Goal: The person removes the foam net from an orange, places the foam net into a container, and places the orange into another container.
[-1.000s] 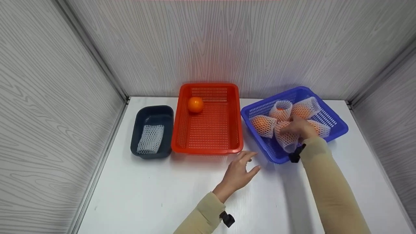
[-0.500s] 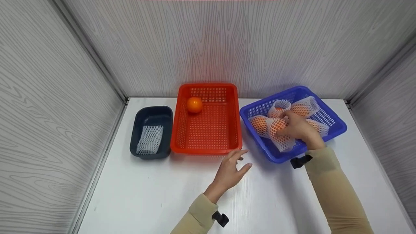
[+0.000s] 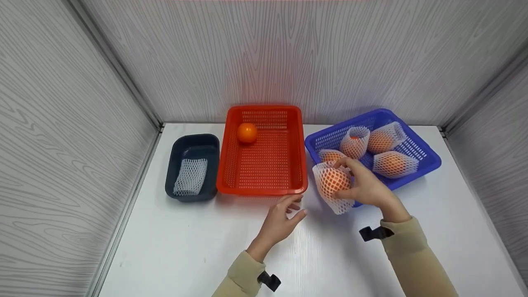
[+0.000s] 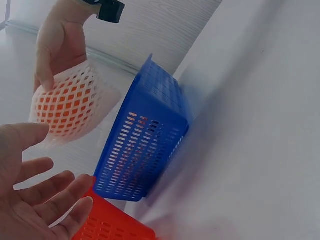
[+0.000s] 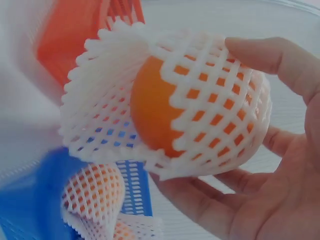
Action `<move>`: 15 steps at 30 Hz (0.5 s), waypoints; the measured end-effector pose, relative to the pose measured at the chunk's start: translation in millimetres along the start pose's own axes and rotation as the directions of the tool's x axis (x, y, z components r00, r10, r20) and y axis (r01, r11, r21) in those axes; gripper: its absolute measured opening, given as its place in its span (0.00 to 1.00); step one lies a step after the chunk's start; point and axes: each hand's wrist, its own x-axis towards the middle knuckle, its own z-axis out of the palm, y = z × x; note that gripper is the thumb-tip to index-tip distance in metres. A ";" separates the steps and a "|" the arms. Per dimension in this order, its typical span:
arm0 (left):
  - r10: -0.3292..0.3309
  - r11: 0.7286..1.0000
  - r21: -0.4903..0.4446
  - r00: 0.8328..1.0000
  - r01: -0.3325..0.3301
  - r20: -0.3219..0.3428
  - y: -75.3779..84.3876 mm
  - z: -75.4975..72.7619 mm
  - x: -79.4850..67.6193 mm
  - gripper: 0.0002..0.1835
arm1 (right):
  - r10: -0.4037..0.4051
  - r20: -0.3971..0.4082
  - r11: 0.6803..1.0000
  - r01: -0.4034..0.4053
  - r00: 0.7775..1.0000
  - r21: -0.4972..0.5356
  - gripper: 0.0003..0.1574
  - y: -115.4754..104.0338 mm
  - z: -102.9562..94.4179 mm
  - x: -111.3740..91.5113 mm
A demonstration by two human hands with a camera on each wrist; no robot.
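An orange point(image 3: 335, 181) in a white foam net sleeve point(image 5: 215, 115) is gripped between the thumb and fingers of my right hand point(image 3: 369, 185), raised over the near left corner of the blue basket point(image 3: 431, 161). One end of the sleeve gapes, so bare orange peel shows in the right wrist view. Several more oranges in net sleeves, one of them a sleeved orange point(image 3: 394, 164) at the right, lie in that basket. My left hand point(image 3: 278, 222) holds nothing; its fingers are relaxed and parted, just in front of the red basket point(image 3: 264, 192).
Inside the red basket a bare orange point(image 3: 247, 133) sits at the back left. A dark tub point(image 3: 192, 198) to its left holds a loose net sleeve point(image 3: 191, 177). Grey wood-grain panels point(image 3: 268, 57) enclose the white table point(image 3: 185, 255) at the back and sides.
My right hand has lifted one sleeved orange out of the blue basket and brought it left and nearer. The left hand has drifted slightly left and down.
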 end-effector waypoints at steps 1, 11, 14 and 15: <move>-0.005 1.000 -0.009 1.000 0.005 0.011 -0.9 -0.8 -1.7 0.22 | -0.026 -0.003 1.000 0.026 1.000 0.013 0.41 1.2 5.0 -2.8; -0.053 0.996 -0.062 0.990 0.062 0.133 -19.6 -5.3 -20.9 0.25 | -0.074 0.014 0.981 0.070 0.997 0.179 0.44 17.9 57.8 -29.4; -0.070 0.993 -0.084 0.986 0.083 0.149 -26.6 -6.0 -25.8 0.27 | -0.052 0.026 0.967 0.044 0.998 0.252 0.44 12.9 70.2 -36.1; -0.076 0.992 -0.092 0.985 0.091 0.154 -29.0 -6.3 -27.2 0.28 | -0.049 0.028 0.962 0.040 0.998 0.269 0.44 10.7 74.4 -37.8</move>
